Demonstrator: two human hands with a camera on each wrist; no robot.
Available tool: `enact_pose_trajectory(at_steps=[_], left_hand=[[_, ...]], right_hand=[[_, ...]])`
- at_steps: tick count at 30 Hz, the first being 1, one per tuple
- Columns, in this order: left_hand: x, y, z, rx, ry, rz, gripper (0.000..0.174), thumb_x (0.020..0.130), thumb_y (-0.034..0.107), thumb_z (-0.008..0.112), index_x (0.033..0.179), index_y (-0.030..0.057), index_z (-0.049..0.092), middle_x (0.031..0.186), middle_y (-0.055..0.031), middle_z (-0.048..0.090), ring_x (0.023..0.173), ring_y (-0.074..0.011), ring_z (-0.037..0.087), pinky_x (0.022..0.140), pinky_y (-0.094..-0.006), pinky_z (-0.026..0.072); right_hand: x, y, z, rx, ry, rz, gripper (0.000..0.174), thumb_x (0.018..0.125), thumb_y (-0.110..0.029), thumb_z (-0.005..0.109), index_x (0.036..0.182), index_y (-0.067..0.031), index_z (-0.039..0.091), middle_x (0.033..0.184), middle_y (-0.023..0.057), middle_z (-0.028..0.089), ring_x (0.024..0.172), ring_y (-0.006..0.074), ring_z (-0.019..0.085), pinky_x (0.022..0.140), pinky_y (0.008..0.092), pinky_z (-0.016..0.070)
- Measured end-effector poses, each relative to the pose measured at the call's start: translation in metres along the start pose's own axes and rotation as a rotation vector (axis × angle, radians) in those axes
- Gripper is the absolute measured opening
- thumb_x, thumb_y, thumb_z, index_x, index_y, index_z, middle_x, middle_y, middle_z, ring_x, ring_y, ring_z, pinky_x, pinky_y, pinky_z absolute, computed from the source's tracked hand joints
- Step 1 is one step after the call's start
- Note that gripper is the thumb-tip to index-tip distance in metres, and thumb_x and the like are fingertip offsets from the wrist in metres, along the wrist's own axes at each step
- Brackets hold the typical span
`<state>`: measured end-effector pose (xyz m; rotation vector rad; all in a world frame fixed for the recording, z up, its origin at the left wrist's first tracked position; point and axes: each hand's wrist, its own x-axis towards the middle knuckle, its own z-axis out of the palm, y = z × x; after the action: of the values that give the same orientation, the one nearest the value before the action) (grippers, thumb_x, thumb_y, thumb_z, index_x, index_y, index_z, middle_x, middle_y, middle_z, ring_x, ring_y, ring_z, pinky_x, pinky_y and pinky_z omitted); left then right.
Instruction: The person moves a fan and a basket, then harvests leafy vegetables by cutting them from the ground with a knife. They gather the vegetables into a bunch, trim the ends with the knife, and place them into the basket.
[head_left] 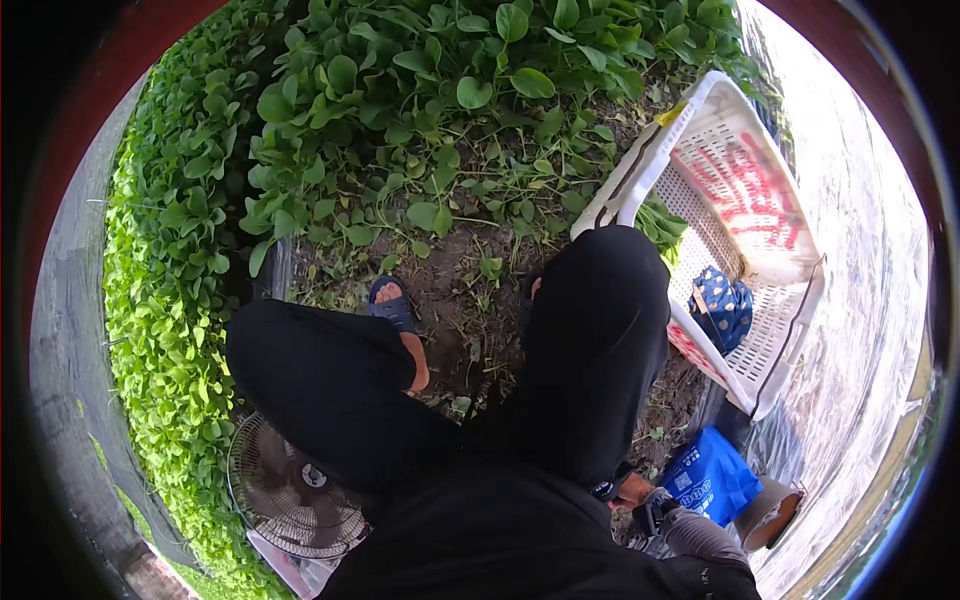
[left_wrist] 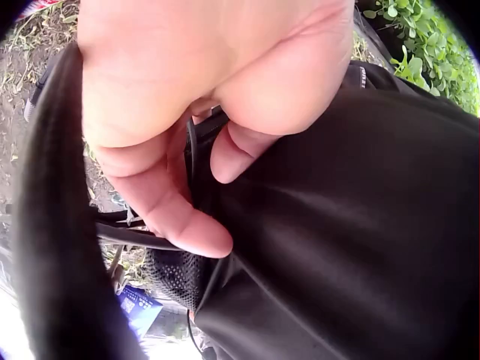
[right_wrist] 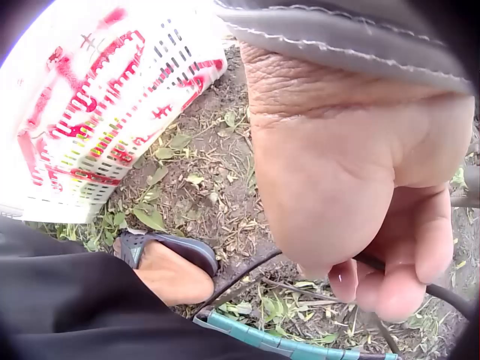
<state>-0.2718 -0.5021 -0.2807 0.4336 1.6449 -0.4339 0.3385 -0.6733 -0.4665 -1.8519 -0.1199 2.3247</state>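
Note:
In the right wrist view, my right hand (right_wrist: 330, 165) has its fingers curled round a thin black cable (right_wrist: 446, 295), which runs past the thumb base towards the lower left. The head view shows this hand (head_left: 632, 491) low on the right side, below a grey sleeve (head_left: 700, 532). My left hand (left_wrist: 217, 67) lies against black fabric (left_wrist: 360, 210) in the left wrist view, thumb and a finger bent downward. A dark cord (left_wrist: 191, 150) passes between them; I cannot tell whether the hidden fingers grip something. Beside the fingertips is a black mesh pocket (left_wrist: 172, 274).
A white crate (head_left: 790, 265) with red marks holds green leaves and a dotted blue cloth (head_left: 722, 308). Behind my right hip lies a blue bag (head_left: 710, 475). A fan (head_left: 290, 490) stands behind my left leg. Leafy plants (head_left: 400, 70) grow ahead. A teal-wrapped bar (right_wrist: 277, 341) crosses low.

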Motion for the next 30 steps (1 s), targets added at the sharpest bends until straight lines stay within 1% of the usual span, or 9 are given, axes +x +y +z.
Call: enact_pose_trajectory(at_steps=[1, 7, 10, 14, 17, 22, 25, 28, 30], left_hand=[[-0.002, 0.005, 0.001, -0.012, 0.004, 0.004, 0.032, 0.103, 0.031, 0.061, 0.128, 0.0121, 0.069, 0.114, -0.0081, 0.072, 0.098, -0.0283, 0.073, 0.093, -0.0444, 0.0552], [-0.001, 0.037, 0.003, -0.049, -0.003, 0.019, 0.032, 0.103, 0.031, 0.061, 0.127, 0.0118, 0.069, 0.114, -0.0083, 0.072, 0.098, -0.0281, 0.073, 0.093, -0.0438, 0.0552], [-0.001, 0.048, 0.003, -0.071, -0.013, 0.003, 0.032, 0.103, 0.031, 0.061, 0.126, 0.0117, 0.069, 0.114, -0.0084, 0.072, 0.099, -0.028, 0.073, 0.093, -0.0435, 0.0553], [-0.006, 0.055, 0.0, -0.092, -0.036, -0.054, 0.031, 0.103, 0.031, 0.062, 0.126, 0.0115, 0.07, 0.113, -0.0085, 0.072, 0.099, -0.0279, 0.073, 0.093, -0.0432, 0.0553], [-0.016, 0.058, -0.002, -0.111, -0.058, -0.111, 0.031, 0.103, 0.031, 0.062, 0.126, 0.0114, 0.07, 0.113, -0.0086, 0.072, 0.099, -0.0278, 0.073, 0.093, -0.0429, 0.0553], [-0.031, 0.059, -0.003, -0.127, -0.092, -0.148, 0.031, 0.103, 0.031, 0.062, 0.125, 0.0112, 0.07, 0.112, -0.0088, 0.073, 0.1, -0.0277, 0.073, 0.093, -0.0424, 0.0553], [-0.027, 0.054, -0.003, -0.127, -0.105, -0.127, 0.031, 0.103, 0.032, 0.062, 0.125, 0.0111, 0.07, 0.112, -0.0089, 0.073, 0.1, -0.0276, 0.073, 0.093, -0.0421, 0.0553], [-0.009, 0.045, 0.001, -0.107, -0.106, -0.07, 0.031, 0.102, 0.032, 0.062, 0.124, 0.011, 0.07, 0.112, -0.009, 0.073, 0.1, -0.0275, 0.073, 0.093, -0.0418, 0.0554], [0.0, 0.037, 0.0, -0.093, -0.109, -0.034, 0.031, 0.102, 0.032, 0.062, 0.124, 0.0109, 0.071, 0.112, -0.0091, 0.073, 0.1, -0.0274, 0.073, 0.093, -0.0416, 0.0554]], right_hand=[[0.009, 0.004, -0.011, 0.116, -0.004, 0.205, 0.025, 0.103, -0.025, 0.061, 0.114, -0.0045, 0.069, 0.08, 0.006, 0.071, 0.056, 0.0144, 0.065, 0.049, 0.031, 0.0546], [-0.013, -0.045, -0.05, -0.019, -0.147, 0.316, 0.029, 0.104, -0.023, 0.05, 0.106, -0.0025, 0.072, 0.073, 0.0033, 0.067, 0.05, 0.0114, 0.059, 0.044, 0.0278, 0.0458], [-0.004, -0.045, -0.058, -0.258, -0.21, 0.339, 0.028, 0.101, -0.024, 0.054, 0.099, -0.0039, 0.073, 0.072, 0.0026, 0.068, 0.052, 0.0114, 0.061, 0.046, 0.028, 0.0477], [-0.002, -0.04, -0.06, -0.561, -0.29, 0.665, 0.01, 0.088, -0.017, 0.072, 0.082, -0.0098, 0.075, 0.077, 0.0027, 0.073, 0.059, 0.0118, 0.067, 0.055, 0.0307, 0.0538], [-0.052, -0.124, -0.03, -0.705, -0.262, 0.709, 0.011, 0.088, -0.021, 0.073, 0.094, -0.0123, 0.076, 0.087, 0.0042, 0.076, 0.071, 0.0163, 0.07, 0.064, 0.0322, 0.0558], [-0.163, -0.094, -0.079, -0.586, -0.297, 0.865, 0.013, 0.09, -0.019, 0.073, 0.094, -0.0075, 0.077, 0.087, 0.0062, 0.077, 0.071, 0.0184, 0.071, 0.065, 0.0345, 0.0569], [-0.259, -0.054, -0.157, -0.467, -0.125, 0.983, 0.015, 0.091, -0.018, 0.074, 0.094, -0.0047, 0.078, 0.087, 0.0074, 0.077, 0.07, 0.0197, 0.072, 0.065, 0.0359, 0.0576], [-0.354, -0.008, -0.282, -0.333, 0.243, 1.047, 0.016, 0.092, -0.018, 0.074, 0.093, -0.0018, 0.078, 0.087, 0.0086, 0.078, 0.07, 0.021, 0.073, 0.065, 0.0373, 0.0584], [-0.366, -0.024, -0.355, -0.207, 0.497, 0.987, 0.017, 0.092, -0.013, 0.072, 0.09, 0.0024, 0.077, 0.083, 0.011, 0.077, 0.063, 0.0215, 0.07, 0.059, 0.0369, 0.0569]])
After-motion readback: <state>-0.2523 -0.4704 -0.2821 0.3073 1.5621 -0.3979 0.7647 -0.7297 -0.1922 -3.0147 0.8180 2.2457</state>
